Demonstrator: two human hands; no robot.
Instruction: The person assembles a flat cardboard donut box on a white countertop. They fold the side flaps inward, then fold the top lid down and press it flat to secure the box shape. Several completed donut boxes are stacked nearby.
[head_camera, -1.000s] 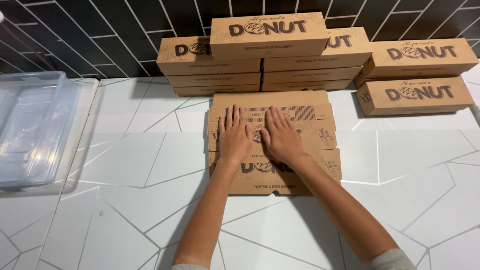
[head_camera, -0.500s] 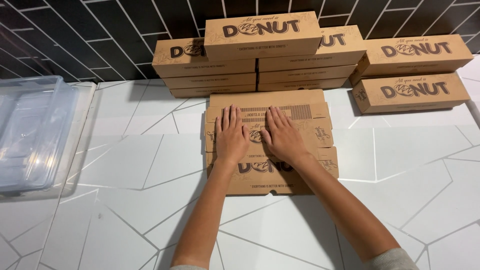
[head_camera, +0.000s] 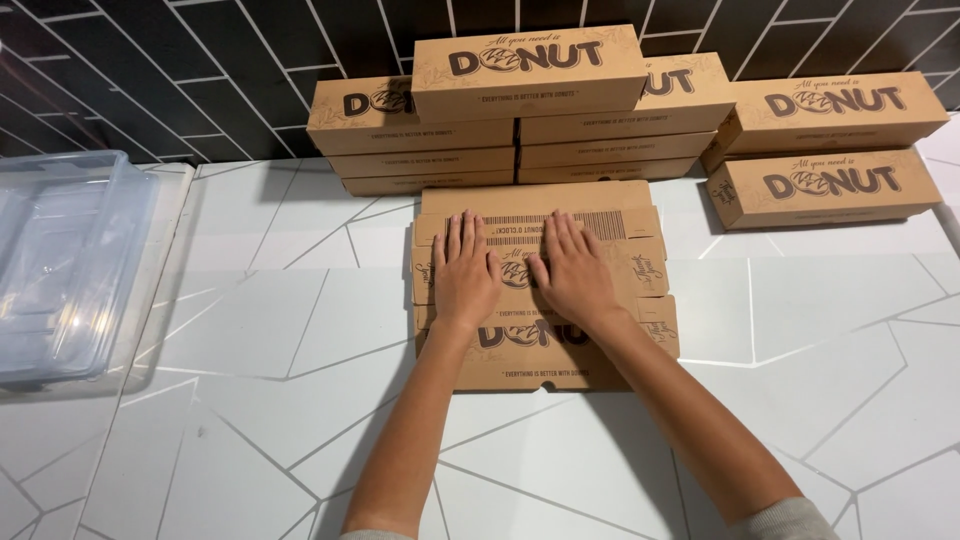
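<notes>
A flat, unfolded brown cardboard box blank (head_camera: 560, 355) lies on the white tiled counter (head_camera: 270, 330) in front of me. My left hand (head_camera: 463, 272) and my right hand (head_camera: 572, 270) both rest palm down on its middle, side by side, fingers stretched out and pointing away from me. Neither hand grips anything. Part of the printed top of the blank is hidden under my palms.
Behind the blank, assembled brown boxes (head_camera: 530, 75) are stacked against the dark tiled wall (head_camera: 200, 50). Two more stacked boxes (head_camera: 825, 185) stand at the right. A clear plastic bin (head_camera: 60, 260) sits at the left edge of the counter.
My hands stay pressed flat on the blank. The view has shifted slightly downward; nothing else moved.
</notes>
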